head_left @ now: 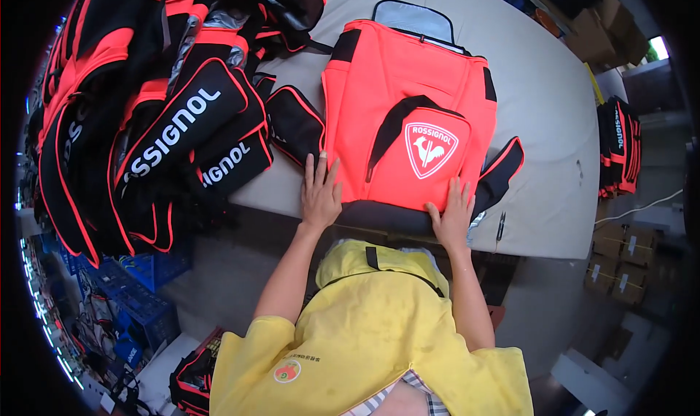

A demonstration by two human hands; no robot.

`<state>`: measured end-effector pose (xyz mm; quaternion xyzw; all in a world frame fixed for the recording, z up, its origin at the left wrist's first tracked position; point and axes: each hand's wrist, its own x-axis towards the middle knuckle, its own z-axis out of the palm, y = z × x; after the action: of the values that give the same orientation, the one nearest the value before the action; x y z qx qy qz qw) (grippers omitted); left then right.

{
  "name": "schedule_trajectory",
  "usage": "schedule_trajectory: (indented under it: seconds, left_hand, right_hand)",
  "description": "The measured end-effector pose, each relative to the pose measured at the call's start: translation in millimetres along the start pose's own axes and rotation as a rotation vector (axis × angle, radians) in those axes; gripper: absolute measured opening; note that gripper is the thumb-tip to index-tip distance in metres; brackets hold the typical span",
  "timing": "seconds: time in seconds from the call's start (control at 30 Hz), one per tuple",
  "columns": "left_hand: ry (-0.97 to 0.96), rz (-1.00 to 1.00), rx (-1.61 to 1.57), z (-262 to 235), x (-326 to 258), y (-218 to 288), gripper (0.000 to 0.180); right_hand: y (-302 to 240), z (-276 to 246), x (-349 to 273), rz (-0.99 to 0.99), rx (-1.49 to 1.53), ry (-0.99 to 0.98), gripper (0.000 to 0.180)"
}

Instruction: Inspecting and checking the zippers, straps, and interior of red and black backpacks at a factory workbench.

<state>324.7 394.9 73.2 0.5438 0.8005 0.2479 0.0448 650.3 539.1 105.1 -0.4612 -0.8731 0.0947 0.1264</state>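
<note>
A bright coral-red backpack (350, 139) with black trim lies flat at the table's front edge, its dark base toward me. Its top flap (414, 21) is folded back, showing a silver-grey lining. On the front, a pocket (456, 131) carries a white shield emblem, and a black zip panel is turned partly back along its edge. My left hand (321, 196) rests on the bag's lower left edge, fingers stretched out. At the lower right corner lies my right hand (453, 215), thumb apart from the straight fingers. Black padded wings (504, 169) with coral piping stick out at both sides.
A tall heap of similar black and coral bags (182, 117) covers the table's left part. On the pale table (550, 197), a slim black tool (501, 226) lies right of my right hand. Blue crates (153, 321) stand low at left, cartons (623, 259) at right.
</note>
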Motion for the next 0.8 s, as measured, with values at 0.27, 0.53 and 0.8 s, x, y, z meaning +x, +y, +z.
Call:
schedule_trajectory:
  seconds: [0.27, 0.53, 0.8]
  left_hand:
    - [0.019, 0.011, 0.041, 8.3, 3.0, -5.0, 0.061]
    - [-0.054, -0.059, 0.130, 8.4, 10.9, -0.1, 0.060]
    - [-0.025, -0.015, 0.125, 12.0, 10.3, -1.5, 0.055]
  right_hand:
    - [-40.3, -59.7, 141.7, 0.325, 0.401, 0.137, 0.081]
    - [-89.5, -115.0, 11.1, -0.380, 0.721, -0.737, 0.048]
    - [-49.2, -123.6, -99.6, -0.226, 0.471, -0.374, 0.058]
